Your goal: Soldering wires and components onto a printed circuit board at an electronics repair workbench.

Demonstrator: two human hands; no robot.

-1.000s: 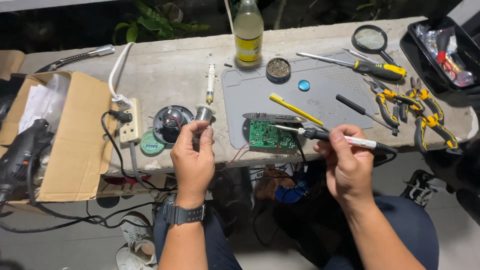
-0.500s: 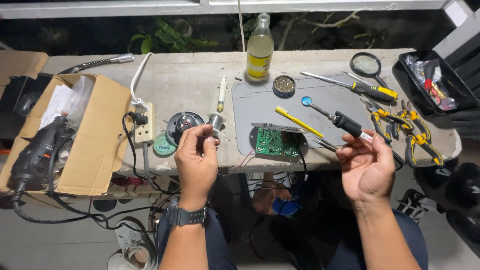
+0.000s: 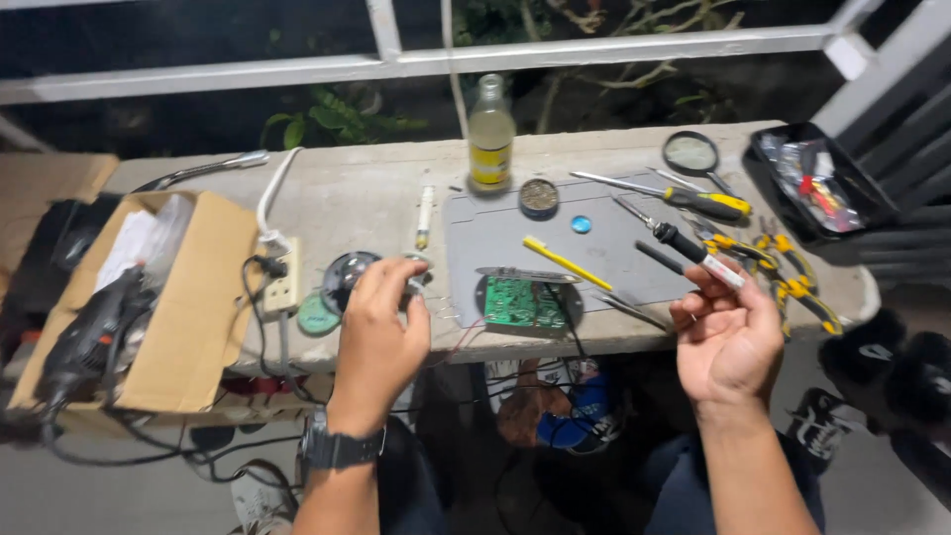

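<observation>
Concrete bench (image 3: pixel 376 203) under a white railing (image 3: pixel 594 50) at night; our left hand (image 3: pixel 381 332) pinches a small metal part (image 3: pixel 414 267), our right hand (image 3: pixel 728 337) grips the soldering iron (image 3: pixel 684 243) over the grey mat (image 3: pixel 515 238).

Light: night scene, a source near the camera brightens the concrete bench (image 3: pixel 347 198) | Background: beyond the far edge nearly black | Shadows: deep under the near edge | Glare: mild on the bottle (image 3: pixel 491 129) | Blur: slight softness on both hands | Distortion: wide-angle bowing at corners
</observation>
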